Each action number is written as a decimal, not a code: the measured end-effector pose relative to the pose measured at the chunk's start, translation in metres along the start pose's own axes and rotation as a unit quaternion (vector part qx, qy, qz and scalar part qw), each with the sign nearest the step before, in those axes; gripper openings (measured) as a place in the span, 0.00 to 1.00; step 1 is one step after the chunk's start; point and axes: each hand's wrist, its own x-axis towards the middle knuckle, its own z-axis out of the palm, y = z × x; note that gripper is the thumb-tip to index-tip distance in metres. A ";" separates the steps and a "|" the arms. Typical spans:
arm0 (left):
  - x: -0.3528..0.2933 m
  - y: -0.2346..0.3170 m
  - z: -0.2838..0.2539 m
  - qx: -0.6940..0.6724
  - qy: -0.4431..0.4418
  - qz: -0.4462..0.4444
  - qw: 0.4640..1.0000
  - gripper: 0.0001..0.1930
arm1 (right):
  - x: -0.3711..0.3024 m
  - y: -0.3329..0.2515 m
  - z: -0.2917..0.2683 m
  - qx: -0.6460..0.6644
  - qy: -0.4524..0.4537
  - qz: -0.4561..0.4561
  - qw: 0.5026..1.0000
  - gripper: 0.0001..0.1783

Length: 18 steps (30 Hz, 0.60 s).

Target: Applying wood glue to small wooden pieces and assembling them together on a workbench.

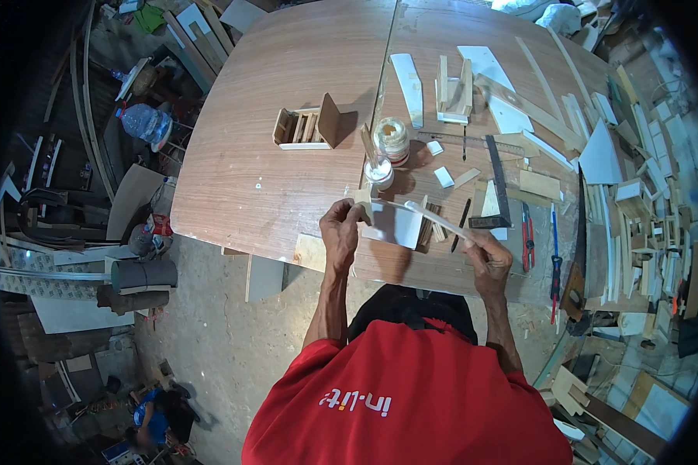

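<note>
My left hand is closed on a small pale wooden piece above the table's near edge. In my right hand is a thin flat wooden stick, its whitish tip pointing left toward that piece. Below and between both hands is a white panel; whether it touches the left fingers I cannot tell. Several narrow wood strips lie at its right. Just beyond stand a small pot of white stuff with a stick leaning in it, and a smeared glass jar.
A small slatted wooden box stands left of the jars. To the right lie a dark try square, a red cutter knife, a blue screwdriver and a handsaw. Wood offcuts crowd the right side. Another person is at lower left.
</note>
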 end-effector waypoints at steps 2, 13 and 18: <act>-0.002 -0.002 -0.005 0.227 0.055 0.121 0.965 0.08 | 0.000 0.003 -0.004 -0.029 0.012 0.006 0.999 0.10; 0.005 -0.026 -0.006 0.439 0.037 0.273 0.855 0.08 | -0.009 0.022 -0.005 0.022 0.045 0.038 0.998 0.10; 0.008 -0.034 -0.002 0.486 0.055 0.280 0.826 0.07 | -0.013 0.029 -0.007 0.035 0.035 0.022 0.999 0.10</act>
